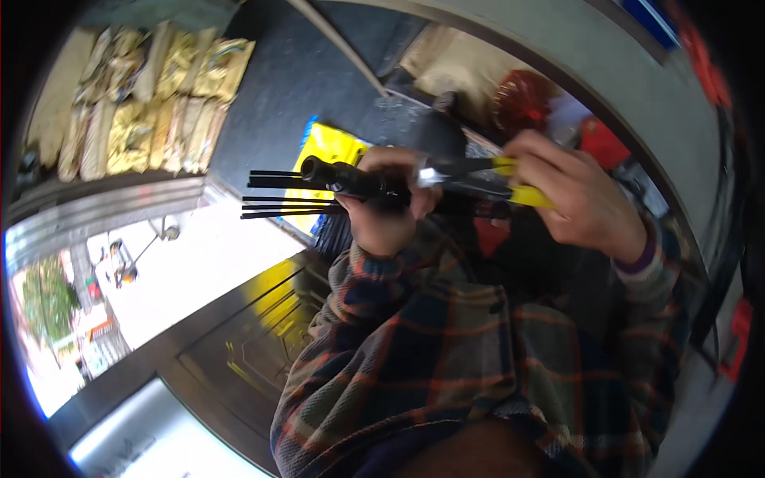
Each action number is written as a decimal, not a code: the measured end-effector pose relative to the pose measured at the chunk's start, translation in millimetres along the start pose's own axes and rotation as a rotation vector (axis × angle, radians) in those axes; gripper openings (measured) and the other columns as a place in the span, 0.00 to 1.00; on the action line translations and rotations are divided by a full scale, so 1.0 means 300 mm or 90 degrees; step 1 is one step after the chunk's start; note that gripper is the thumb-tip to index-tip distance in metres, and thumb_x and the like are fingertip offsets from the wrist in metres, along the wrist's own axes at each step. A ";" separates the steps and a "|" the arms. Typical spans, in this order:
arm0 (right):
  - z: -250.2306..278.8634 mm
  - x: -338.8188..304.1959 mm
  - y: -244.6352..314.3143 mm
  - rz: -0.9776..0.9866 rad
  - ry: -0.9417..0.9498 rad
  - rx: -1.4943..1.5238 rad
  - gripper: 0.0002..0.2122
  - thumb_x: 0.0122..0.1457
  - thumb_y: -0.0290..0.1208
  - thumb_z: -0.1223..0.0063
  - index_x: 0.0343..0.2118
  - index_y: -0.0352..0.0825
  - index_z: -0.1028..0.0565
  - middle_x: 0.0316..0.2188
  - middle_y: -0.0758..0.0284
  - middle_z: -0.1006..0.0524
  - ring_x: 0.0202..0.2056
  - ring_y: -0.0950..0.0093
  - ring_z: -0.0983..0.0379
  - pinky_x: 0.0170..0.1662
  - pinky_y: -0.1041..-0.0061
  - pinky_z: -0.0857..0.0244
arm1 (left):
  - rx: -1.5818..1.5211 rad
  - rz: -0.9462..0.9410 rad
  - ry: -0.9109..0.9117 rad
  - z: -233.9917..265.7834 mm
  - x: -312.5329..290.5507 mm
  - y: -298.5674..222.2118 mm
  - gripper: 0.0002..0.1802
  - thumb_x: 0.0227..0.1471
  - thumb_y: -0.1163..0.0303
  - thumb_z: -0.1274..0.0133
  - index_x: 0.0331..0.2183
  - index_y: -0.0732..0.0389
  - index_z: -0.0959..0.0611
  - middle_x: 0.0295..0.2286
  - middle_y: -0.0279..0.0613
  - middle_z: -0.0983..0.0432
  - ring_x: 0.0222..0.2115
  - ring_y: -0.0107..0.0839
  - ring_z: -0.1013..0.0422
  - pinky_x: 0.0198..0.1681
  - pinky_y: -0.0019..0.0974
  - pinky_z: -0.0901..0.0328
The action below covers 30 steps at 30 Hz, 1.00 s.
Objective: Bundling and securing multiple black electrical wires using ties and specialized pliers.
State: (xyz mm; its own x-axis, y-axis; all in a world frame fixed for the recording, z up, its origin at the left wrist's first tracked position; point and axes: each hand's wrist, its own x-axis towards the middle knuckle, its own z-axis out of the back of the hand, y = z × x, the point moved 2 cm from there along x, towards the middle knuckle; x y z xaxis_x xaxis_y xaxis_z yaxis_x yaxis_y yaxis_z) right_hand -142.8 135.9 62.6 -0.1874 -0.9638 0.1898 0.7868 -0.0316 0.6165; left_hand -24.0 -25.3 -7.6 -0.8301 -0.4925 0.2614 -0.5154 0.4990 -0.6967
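My left hand (pixel 381 227) is closed around what looks like a black folding umbrella (pixel 358 182). A short black tube with a round end sticks out above the fingers, and several thin black rods point to the left past the hand. In my right hand (pixel 582 195) is a pair of pliers (pixel 470 167) with black and yellow handles. Its shiny head reaches the fingers of my left hand, where blur hides exactly what the jaws touch. Behind my left hand lies a yellow and blue packet (pixel 331 146). Dark material hangs below my hands, its edges unclear.
Rows of crumpled yellowish paper bundles (pixel 131 131) stand at the upper left, beside a dark flat surface (pixel 291 72). A red plastic bag (pixel 522 99) sits at the upper right. A dark wooden panel (pixel 231 334) is at lower left, near a bright opening.
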 end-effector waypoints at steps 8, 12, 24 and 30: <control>0.012 0.014 -0.045 -0.086 -0.237 -0.371 0.19 0.43 0.13 0.49 0.41 0.32 0.26 0.41 0.59 0.29 0.42 0.61 0.29 0.42 0.68 0.33 | -0.001 -0.184 -0.005 0.117 0.053 -0.161 0.39 0.49 0.30 0.73 0.25 0.60 0.32 0.07 0.34 0.43 0.06 0.24 0.48 0.11 0.28 0.51; 0.008 0.033 -0.035 -0.069 -0.256 -0.311 0.15 0.46 0.15 0.49 0.40 0.28 0.27 0.44 0.57 0.30 0.45 0.58 0.30 0.45 0.66 0.33 | -0.179 -0.208 -0.058 0.145 0.046 -0.186 0.40 0.51 0.31 0.76 0.26 0.60 0.29 0.07 0.33 0.44 0.05 0.22 0.50 0.08 0.26 0.52; -0.032 0.083 0.106 -0.015 -0.112 -0.368 0.12 0.51 0.23 0.53 0.38 0.25 0.29 0.49 0.54 0.35 0.50 0.58 0.35 0.54 0.51 0.45 | -0.284 -0.228 -0.011 0.183 0.054 -0.189 0.43 0.44 0.26 0.74 0.28 0.60 0.27 0.07 0.31 0.45 0.04 0.20 0.51 0.06 0.24 0.56; -0.093 0.142 0.161 -0.005 -0.073 -0.375 0.10 0.54 0.26 0.52 0.38 0.30 0.26 0.49 0.60 0.35 0.50 0.65 0.35 0.55 0.49 0.49 | -0.163 -0.185 -0.231 0.128 0.004 -0.104 0.45 0.35 0.21 0.70 0.24 0.58 0.29 0.06 0.32 0.46 0.04 0.22 0.52 0.09 0.27 0.53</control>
State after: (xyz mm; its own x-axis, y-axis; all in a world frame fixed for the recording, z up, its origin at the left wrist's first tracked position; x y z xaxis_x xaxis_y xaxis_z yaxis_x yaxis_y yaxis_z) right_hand -96.3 85.9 79.2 -0.2313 -0.9293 0.2879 0.9725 -0.2120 0.0970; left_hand -0.6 -68.8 -11.2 -0.5414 -0.8289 0.1404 -0.7867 0.4406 -0.4323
